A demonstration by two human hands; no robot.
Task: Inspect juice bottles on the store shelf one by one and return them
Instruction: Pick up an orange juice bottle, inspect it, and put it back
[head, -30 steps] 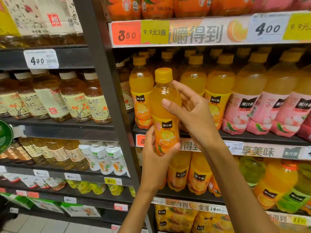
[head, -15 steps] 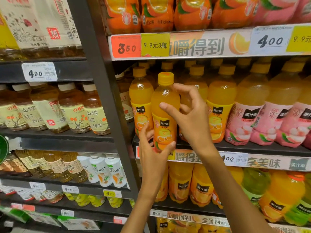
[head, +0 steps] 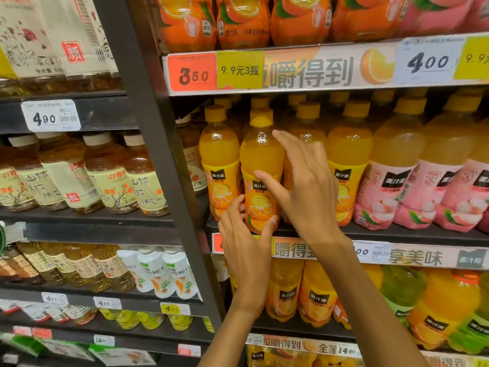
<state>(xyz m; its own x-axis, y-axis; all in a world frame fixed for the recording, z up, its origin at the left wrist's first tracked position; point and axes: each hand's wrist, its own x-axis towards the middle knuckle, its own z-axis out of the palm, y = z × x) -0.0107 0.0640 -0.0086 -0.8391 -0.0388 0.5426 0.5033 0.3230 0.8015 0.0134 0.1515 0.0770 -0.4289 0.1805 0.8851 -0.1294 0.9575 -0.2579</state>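
Head view shows a clear plastic orange juice bottle with a yellow cap and orange label [head: 260, 170] standing upright at the front edge of the dark metal store shelf [head: 397, 233], between two bottles of the same kind. Left hand [head: 244, 247] cups its base, thumb and fingers curled round the lower label. Right hand [head: 304, 186] is beside the bottle with straight, spread fingers, its thumb tip touching the label.
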